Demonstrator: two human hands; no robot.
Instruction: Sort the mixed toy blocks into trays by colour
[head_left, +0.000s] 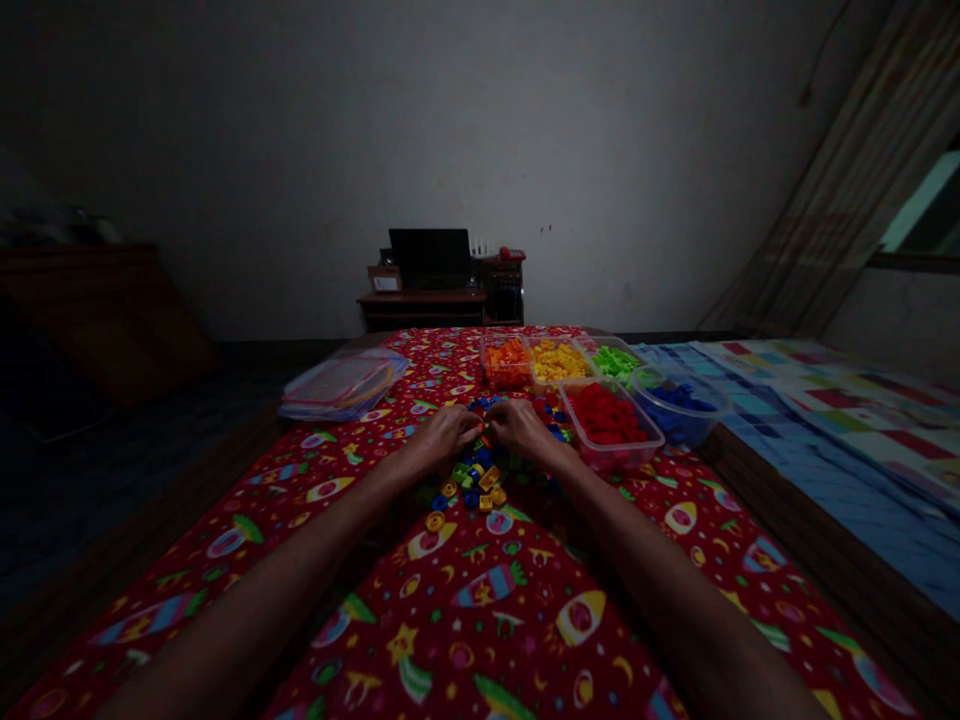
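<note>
Both my arms reach forward over a red cloth printed with rockets. My left hand and my right hand meet over a heap of small mixed-colour plastic blocks. Their fingers are curled together, pinching a small piece between them that is too small and dark to name. Just beyond stand clear tubs of sorted blocks: orange, yellow, green, red, and a round bowl of blue ones.
A stack of clear lids lies at the left of the cloth. A patchwork blanket covers the bed to the right. A low desk with a dark screen stands against the far wall. The room is dim.
</note>
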